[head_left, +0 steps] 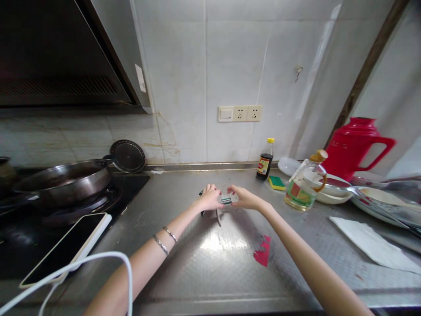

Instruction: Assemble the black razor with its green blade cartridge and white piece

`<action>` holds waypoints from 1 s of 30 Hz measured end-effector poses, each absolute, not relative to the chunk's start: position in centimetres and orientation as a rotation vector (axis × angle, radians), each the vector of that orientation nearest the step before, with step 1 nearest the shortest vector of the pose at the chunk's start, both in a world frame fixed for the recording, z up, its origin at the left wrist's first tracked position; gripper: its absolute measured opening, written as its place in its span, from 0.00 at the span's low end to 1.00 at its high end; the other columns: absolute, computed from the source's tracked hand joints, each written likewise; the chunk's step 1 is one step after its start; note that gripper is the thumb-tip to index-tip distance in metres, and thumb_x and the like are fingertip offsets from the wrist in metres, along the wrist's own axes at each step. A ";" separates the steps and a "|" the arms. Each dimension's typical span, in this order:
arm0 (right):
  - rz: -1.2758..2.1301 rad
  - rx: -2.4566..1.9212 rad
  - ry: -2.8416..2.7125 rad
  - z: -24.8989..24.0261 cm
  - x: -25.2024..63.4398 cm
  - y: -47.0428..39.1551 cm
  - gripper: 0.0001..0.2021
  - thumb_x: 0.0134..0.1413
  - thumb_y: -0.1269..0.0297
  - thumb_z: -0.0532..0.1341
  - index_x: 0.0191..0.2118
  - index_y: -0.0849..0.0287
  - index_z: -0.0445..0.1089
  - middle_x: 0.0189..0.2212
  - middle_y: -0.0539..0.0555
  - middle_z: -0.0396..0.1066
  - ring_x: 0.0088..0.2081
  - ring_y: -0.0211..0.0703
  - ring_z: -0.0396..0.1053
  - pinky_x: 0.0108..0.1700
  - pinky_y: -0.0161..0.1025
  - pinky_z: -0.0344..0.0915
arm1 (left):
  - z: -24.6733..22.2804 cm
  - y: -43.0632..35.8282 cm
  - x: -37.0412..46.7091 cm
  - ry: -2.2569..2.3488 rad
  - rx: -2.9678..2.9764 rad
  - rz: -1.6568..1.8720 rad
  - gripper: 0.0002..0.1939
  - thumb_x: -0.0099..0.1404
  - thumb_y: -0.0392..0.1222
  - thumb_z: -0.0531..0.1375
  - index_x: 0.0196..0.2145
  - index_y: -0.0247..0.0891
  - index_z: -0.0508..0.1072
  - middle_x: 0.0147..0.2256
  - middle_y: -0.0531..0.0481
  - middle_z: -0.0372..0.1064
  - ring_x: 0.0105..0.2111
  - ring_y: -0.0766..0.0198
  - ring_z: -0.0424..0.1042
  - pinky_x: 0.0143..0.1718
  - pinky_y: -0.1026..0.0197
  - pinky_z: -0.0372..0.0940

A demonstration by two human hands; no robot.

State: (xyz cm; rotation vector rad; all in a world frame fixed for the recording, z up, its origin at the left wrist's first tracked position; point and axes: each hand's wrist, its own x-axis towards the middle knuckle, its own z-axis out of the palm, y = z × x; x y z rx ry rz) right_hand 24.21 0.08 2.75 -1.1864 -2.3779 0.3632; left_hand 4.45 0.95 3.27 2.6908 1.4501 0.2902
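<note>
Between my two hands, over the middle of the steel counter (164,193), is a small clear object (226,200), seemingly plastic, with a dark green part in it. My left hand (209,198) has curled fingers at its left side. From the right, my right hand (242,197) grips its other edge with thumb and fingers. A thin grey strip (218,217) hangs or lies just below my left hand. Small dark bits show at the left edge of that hand, too small to name.
A torn pink-red scrap (262,251) lies nearer me. To the right are a soy sauce bottle (264,163), a sponge (276,183), an oil jug (301,188), dishes and a red thermos (350,147). A pan (72,177) and a phone (67,248) with a white cable are left.
</note>
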 end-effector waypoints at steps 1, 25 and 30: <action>0.368 -1.211 -2.367 2.4 24.4 0.5 0.25 0.38 0.71 0.62 0.47 0.60 0.61 0.42 0.57 0.68 0.41 0.45 0.65 0.42 0.39 0.60 | 3.2 1.2 4.5 1.461 2.681 0.288 0.32 0.48 0.58 0.60 0.48 0.40 0.65 0.46 0.43 0.57 0.49 0.50 0.55 0.48 0.53 0.55; 0.509 -1.426 -2.284 0.4 24.0 3.2 0.24 0.35 0.74 0.61 0.45 0.62 0.62 0.43 0.58 0.69 0.42 0.46 0.66 0.43 0.38 0.60 | 1.2 5.0 -2.6 1.884 2.053 0.837 0.10 0.55 0.38 0.53 0.27 0.34 0.74 0.30 0.45 0.73 0.31 0.64 0.70 0.30 0.66 0.58; 0.517 -1.453 -2.260 0.1 24.3 3.4 0.25 0.35 0.72 0.61 0.45 0.62 0.62 0.43 0.58 0.69 0.41 0.45 0.66 0.41 0.37 0.60 | 0.7 3.6 -3.1 1.870 2.037 0.753 0.11 0.54 0.41 0.54 0.22 0.34 0.73 0.24 0.48 0.71 0.26 0.65 0.68 0.26 0.66 0.55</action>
